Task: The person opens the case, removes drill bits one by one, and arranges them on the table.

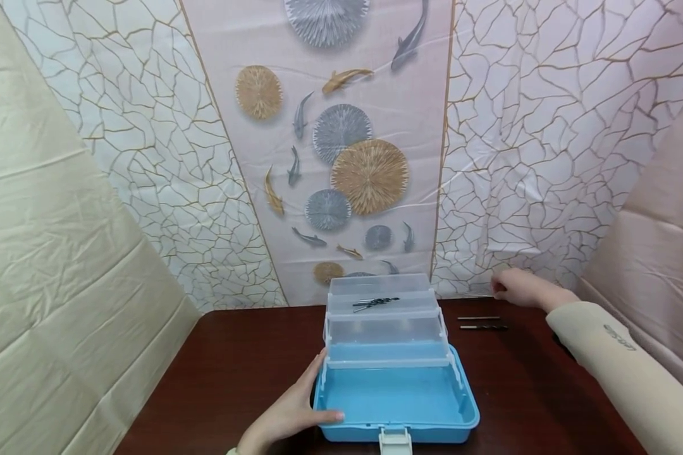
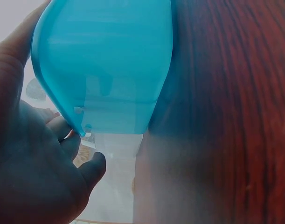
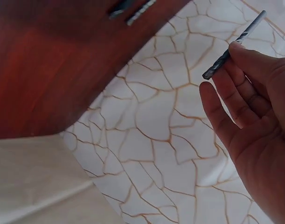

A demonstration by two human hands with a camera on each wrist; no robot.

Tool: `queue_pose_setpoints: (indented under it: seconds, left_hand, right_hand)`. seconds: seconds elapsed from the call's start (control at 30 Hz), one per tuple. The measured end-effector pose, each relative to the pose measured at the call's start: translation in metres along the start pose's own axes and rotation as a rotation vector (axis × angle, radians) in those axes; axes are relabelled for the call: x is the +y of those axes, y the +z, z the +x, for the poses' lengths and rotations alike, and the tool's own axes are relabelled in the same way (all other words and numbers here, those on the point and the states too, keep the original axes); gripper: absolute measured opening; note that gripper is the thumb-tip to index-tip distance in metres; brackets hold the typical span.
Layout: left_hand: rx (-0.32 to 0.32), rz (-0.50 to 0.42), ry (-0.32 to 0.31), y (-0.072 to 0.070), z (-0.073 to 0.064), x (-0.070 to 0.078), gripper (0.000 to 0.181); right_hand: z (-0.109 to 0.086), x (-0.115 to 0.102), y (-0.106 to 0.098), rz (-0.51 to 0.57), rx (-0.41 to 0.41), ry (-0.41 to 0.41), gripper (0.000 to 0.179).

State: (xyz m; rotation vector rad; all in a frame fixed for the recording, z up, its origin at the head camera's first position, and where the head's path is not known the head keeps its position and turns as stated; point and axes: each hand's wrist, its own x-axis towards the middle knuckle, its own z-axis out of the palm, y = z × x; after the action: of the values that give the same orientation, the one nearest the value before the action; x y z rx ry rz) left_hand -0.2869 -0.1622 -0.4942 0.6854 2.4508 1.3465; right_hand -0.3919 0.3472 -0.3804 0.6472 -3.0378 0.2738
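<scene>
A blue toolbox (image 1: 347,435) stands with its lid raised and its clear trays (image 1: 387,328) spread up and back. My left hand (image 1: 289,407) grips its left side, thumb over the rim and fingers along the outer wall; the left wrist view shows this hand (image 2: 39,154) against the blue plastic. Over the table's far right part, my right hand (image 1: 520,287) pinches a dark twist drill bit (image 3: 220,62) between thumb and fingers, clearest in the right wrist view. Several dark drill bits (image 1: 375,304) lie in an upper tray.
Two more drill bits, a thin one (image 1: 478,318) and a thicker one (image 1: 484,327), lie on the dark wooden table (image 1: 227,373) right of the box. A white latch (image 1: 395,442) hangs at the box's front. Patterned cloth (image 1: 489,158) hangs behind the table.
</scene>
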Motion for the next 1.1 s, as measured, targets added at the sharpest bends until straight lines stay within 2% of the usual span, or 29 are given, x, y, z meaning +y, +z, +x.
queue_pose_setpoints:
  seconds: [0.37, 0.53, 0.87, 1.1]
  left_hand:
    - [0.009, 0.005, -0.012, -0.002, -0.001, 0.005, 0.11]
    - [0.003, 0.007, -0.002, -0.003, -0.001, 0.005, 0.109]
    - [-0.002, 0.018, 0.019, -0.003, -0.001, 0.006, 0.111]
    - [-0.007, -0.001, -0.001, -0.002, -0.003, 0.004, 0.109]
  right_hand:
    - [-0.014, 0.009, 0.036, 0.024, -0.004, -0.037, 0.018]
    - [-0.018, 0.007, 0.049, 0.039, -0.045, -0.02, 0.014]
    - [-0.027, 0.006, 0.074, -0.026, -0.039, 0.013, 0.015]
    - [-0.029, 0.005, 0.09, -0.035, -0.008, 0.03, 0.022]
